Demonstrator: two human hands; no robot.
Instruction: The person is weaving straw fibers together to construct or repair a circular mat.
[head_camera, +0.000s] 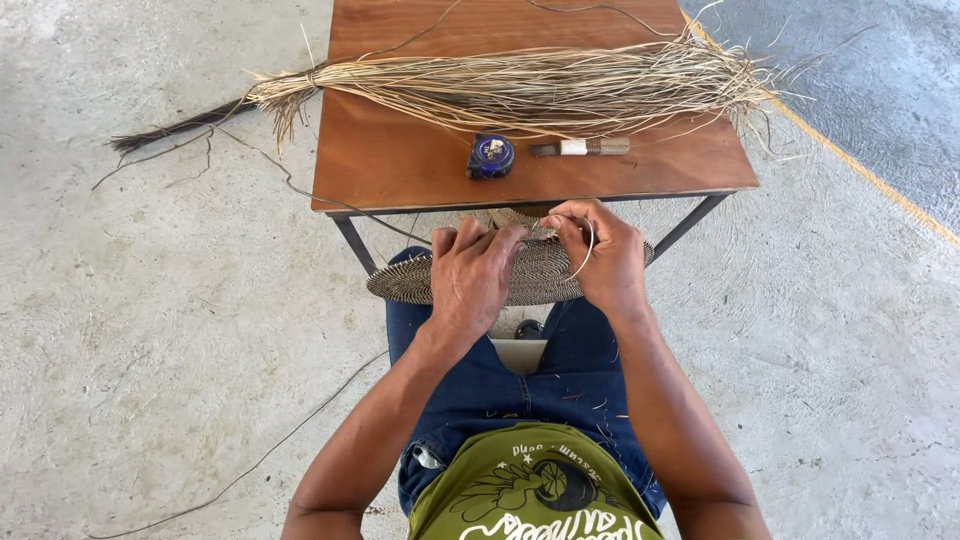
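While I'm sitting at the small wooden table (400, 170), I'm working a flat woven coil mat (530, 275) lying across my knees, just under the table's near edge. Judging by size, the disc is well along: tight coils are filling most of it, and I'm stitching at the far rim, so outer rounds are what's left. How many more, I can't tell.

Left hand (470, 275) is lying palm-down on the mat, fingers curled and pressing it at the far rim. Right hand (600, 255) is pinching closed on a thin pale fibre strand (585, 250) that's looping down from the fingertips.

Mat is lying roughly level, face up, long axis running left-right across my lap, far edge pointing at the table.

Supply is sitting on the table: a long bundle of dried grass fibre (520, 90) running left-right, tied end overhanging left. Blue tape measure (491, 157) and a small knife-like tool (585, 147) are lying just beside it, untouched.
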